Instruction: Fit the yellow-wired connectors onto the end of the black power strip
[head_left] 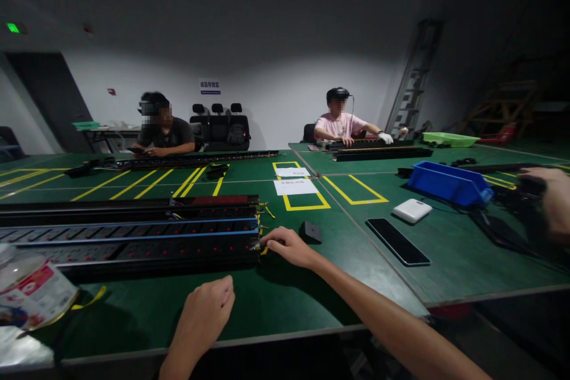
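Observation:
Several long black power strips (178,249) with rows of red dots lie side by side across the left of the green table. Yellow wires (269,211) stick out of their right-hand ends. My right hand (289,246) reaches to the nearest strip's end, its thumb and forefinger closed around a short yellow wire there. My left hand (207,314) is curled into a loose fist over the table's front edge, apart from the strips, with nothing visible in it. Just beyond my right hand sits a small black block (310,232).
A clear plastic tub (42,291) stands at left. To the right are a phone (398,241), a white device (412,211) and a blue bin (447,183). Two people work across the table; another person's hand (554,196) enters at right. Paper sheets (295,187) lie mid-table.

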A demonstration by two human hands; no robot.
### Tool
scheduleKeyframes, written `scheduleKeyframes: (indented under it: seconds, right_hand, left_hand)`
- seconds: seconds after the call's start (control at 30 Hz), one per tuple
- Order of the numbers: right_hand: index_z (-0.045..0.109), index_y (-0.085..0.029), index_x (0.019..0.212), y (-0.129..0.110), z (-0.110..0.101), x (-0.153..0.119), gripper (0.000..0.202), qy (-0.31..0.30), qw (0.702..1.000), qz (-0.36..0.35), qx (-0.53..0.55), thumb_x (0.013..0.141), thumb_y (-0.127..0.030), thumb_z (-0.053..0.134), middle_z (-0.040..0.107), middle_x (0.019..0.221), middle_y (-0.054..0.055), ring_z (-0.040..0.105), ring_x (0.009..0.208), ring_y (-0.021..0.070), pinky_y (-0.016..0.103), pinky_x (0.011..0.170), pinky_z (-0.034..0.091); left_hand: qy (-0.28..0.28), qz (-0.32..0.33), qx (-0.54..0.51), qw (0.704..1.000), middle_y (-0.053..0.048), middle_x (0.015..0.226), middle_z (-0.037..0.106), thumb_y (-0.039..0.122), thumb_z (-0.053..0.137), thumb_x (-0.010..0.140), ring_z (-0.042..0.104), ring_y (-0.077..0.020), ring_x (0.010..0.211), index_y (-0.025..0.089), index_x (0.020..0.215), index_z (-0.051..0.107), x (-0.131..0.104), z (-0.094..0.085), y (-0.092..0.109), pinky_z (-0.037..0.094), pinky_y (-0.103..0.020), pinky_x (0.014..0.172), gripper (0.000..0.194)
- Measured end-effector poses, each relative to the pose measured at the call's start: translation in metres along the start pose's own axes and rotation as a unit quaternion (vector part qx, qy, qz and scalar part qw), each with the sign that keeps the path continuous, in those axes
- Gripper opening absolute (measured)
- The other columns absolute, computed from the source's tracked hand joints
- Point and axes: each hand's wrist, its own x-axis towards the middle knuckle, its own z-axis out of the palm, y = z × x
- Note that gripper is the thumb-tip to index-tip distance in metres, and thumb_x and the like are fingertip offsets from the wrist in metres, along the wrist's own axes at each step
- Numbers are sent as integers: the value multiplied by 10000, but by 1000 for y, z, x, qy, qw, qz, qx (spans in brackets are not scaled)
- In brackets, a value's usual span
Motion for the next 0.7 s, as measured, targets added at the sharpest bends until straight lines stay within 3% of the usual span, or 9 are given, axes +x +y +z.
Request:
scheduleKeyframes:
  seconds: [0.17, 0.3, 0.4, 0.5, 0.6, 0.7]
  right_hand:
    - [793, -238, 1036, 4, 5, -2, 373, 25, 1000, -7, 1, 803, -136, 519, 770, 1032, 36, 669, 963, 199, 333, 900, 491]
    - [778, -233, 1095, 4, 10, 0, 367, 6, 999, -27, -35, 833, -169, 530, 764, 1089, 37, 662, 1007, 207, 332, 936, 471]
    - [777, -213, 1059, 4, 5, 3, 335, 55, 995, 13, -87, 879, -171, 498, 762, 1068, 45, 655, 983, 200, 317, 914, 463]
    - [779, -194, 928, 5, -8, 1, 285, 83, 971, 75, -212, 898, -168, 497, 753, 949, 66, 628, 927, 216, 318, 852, 452]
    - [762, -189, 838, 3, -17, -3, 227, 79, 936, 92, -331, 893, -179, 542, 719, 921, 101, 590, 929, 244, 334, 825, 437]
    - [753, -193, 879, 0, -19, -4, 198, 83, 928, 84, -354, 901, -175, 557, 688, 965, 107, 571, 956, 243, 328, 828, 438]
  left_hand:
    - [-1, 2, 0, 1000, 1, 668, 593, 195, 353, 967, 549, -147, 627, 217, 708, 424, -1, 0, 0, 230, -310, 618, 270]
    - [1, 2, -7, 1000, 3, 670, 592, 201, 353, 964, 539, -142, 627, 214, 707, 428, -1, 1, -1, 241, -307, 620, 268]
    - [-1, -1, -8, 1000, 2, 670, 594, 204, 354, 962, 530, -138, 623, 211, 701, 430, -1, -1, -1, 243, -306, 618, 271]
    - [-2, 0, -9, 1000, 3, 672, 593, 201, 352, 961, 522, -134, 614, 210, 700, 430, -1, -2, 0, 245, -303, 615, 272]
    - [0, 3, -8, 1000, 5, 670, 585, 200, 351, 962, 525, -136, 616, 211, 704, 429, -1, -2, 1, 241, -305, 614, 270]
    - [7, 3, -2, 1000, 8, 654, 571, 197, 349, 964, 519, -137, 606, 213, 696, 417, -1, 0, 0, 235, -308, 613, 276]
